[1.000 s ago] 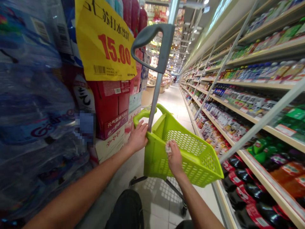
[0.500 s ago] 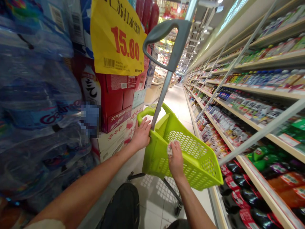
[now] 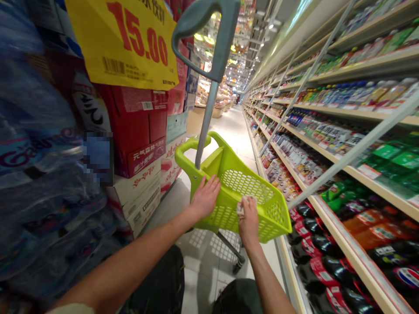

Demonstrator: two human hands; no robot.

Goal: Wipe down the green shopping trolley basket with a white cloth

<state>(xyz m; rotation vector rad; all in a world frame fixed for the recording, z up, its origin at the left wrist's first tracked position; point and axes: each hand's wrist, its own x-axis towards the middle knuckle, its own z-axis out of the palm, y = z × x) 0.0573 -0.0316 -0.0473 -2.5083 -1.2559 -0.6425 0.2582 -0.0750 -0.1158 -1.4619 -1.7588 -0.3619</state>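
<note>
A lime-green shopping basket cart (image 3: pixel 222 209) stands before me, with perforated sides and a grey pull handle (image 3: pixel 209 56) rising from its near-left end. My left hand (image 3: pixel 206 196) lies on the near rim close to the handle post, its fingers stretched out. Further right along the same rim is my right hand (image 3: pixel 248 220), closed around a crumpled whitish cloth (image 3: pixel 241 206). That cloth is at the basket's edge, partly hidden by my fingers. One dark caster wheel (image 3: pixel 238 264) shows under the cart.
Stacked drink cartons (image 3: pixel 134 131) and wrapped water bottles (image 3: pixel 49 174) stand on my left, under a yellow price sign (image 3: pixel 127 48). On my right run long shelves of bottled drinks (image 3: pixel 327 131), with cola bottles (image 3: pixel 327 261) at the bottom. A tiled aisle (image 3: pixel 229 122) stretches ahead.
My left hand has moved right along the rim, away from the handle post. My right hand with the cloth has shifted right along the basket's side. The view has also shifted.
</note>
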